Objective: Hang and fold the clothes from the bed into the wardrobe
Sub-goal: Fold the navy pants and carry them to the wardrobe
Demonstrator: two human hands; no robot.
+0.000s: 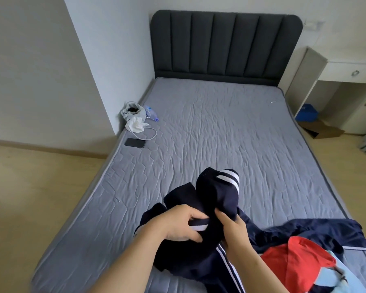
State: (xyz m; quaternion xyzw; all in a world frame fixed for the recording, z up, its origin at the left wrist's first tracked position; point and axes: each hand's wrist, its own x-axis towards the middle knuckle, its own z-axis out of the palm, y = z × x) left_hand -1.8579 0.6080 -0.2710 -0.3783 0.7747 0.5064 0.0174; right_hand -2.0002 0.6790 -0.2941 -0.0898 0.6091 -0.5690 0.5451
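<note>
Head view: left hand (181, 224) and right hand (232, 228) both grip the navy striped garment (217, 193) over the bed (220, 123); judged light, limp, slippery; best held at striped hems.

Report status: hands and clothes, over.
Left hand and right hand both grip navy striped garment over bed. Red garment piled at right. Phone far off, nothing in the way.
</note>
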